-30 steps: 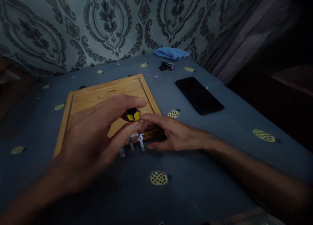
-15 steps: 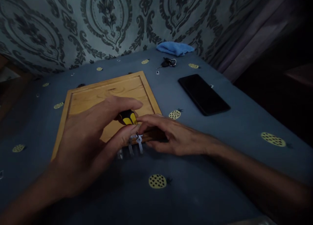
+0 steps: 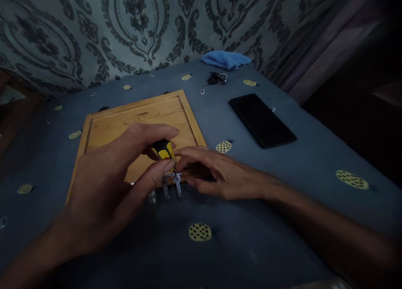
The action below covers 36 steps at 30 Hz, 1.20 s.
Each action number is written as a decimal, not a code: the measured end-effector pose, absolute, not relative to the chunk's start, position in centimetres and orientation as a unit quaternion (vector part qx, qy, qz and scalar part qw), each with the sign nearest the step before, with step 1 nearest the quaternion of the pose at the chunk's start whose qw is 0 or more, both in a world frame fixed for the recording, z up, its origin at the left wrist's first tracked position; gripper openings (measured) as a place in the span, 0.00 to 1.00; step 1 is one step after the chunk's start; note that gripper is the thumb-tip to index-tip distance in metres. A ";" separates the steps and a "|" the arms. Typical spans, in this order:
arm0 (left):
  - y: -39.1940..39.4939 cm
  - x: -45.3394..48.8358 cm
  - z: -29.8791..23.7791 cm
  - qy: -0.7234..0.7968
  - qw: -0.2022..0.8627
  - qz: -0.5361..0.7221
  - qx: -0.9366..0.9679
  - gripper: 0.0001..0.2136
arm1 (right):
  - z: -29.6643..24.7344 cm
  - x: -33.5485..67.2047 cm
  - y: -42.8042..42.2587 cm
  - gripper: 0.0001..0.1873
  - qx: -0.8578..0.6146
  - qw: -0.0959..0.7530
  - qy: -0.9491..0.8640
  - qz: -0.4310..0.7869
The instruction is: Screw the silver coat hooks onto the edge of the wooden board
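Note:
My left hand (image 3: 106,184) is curled around a black and yellow screwdriver (image 3: 164,151), thumb on the near side. The tool points down at a small pale metal fitting (image 3: 177,179) by the near edge of a wooden board (image 3: 84,142). Several shiny hook-like strips (image 3: 166,192) stick out past that edge. On the right side, my right hand (image 3: 226,176) has its bent fingers close to the screwdriver's lower end, with the thumb lower at the board's edge. What those fingertips pinch is hidden.
A black phone (image 3: 262,121) lies right of the board on the blue pineapple-print tablecloth (image 3: 257,239). Behind it are a bunch of keys (image 3: 216,78) and a blue cloth (image 3: 226,59). A patterned curtain or wall covering (image 3: 138,25) rises along the table's far edge.
The screwdriver and my left hand have shifted very slightly, with the left fingers turned a little around the handle. My right hand stays at the same spot.

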<state>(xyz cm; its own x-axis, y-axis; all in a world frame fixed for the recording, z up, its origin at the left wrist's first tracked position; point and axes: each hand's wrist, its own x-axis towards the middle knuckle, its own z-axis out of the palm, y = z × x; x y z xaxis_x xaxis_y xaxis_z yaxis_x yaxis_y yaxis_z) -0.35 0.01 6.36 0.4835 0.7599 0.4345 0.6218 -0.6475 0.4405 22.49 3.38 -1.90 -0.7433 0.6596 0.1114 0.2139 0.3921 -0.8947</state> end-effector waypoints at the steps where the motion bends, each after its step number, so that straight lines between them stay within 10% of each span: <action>1: 0.0 -0.2 6.4 0.401 0.100 0.308 0.857 0.12 | -1.9 22.5 3.4 0.31 -0.272 0.238 -0.800 0.479; 36: -0.6 -0.7 7.0 0.445 0.143 0.307 0.829 0.12 | -2.6 22.4 3.5 0.31 -0.265 0.248 -0.780 0.510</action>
<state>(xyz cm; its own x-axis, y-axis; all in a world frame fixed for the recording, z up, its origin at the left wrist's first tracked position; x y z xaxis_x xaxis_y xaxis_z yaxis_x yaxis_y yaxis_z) -0.65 -0.58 7.00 0.4150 0.8258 0.3818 0.6494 -0.5628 0.5114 22.44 3.48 -2.58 -0.7369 0.6660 0.1157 0.1611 0.3392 -0.9268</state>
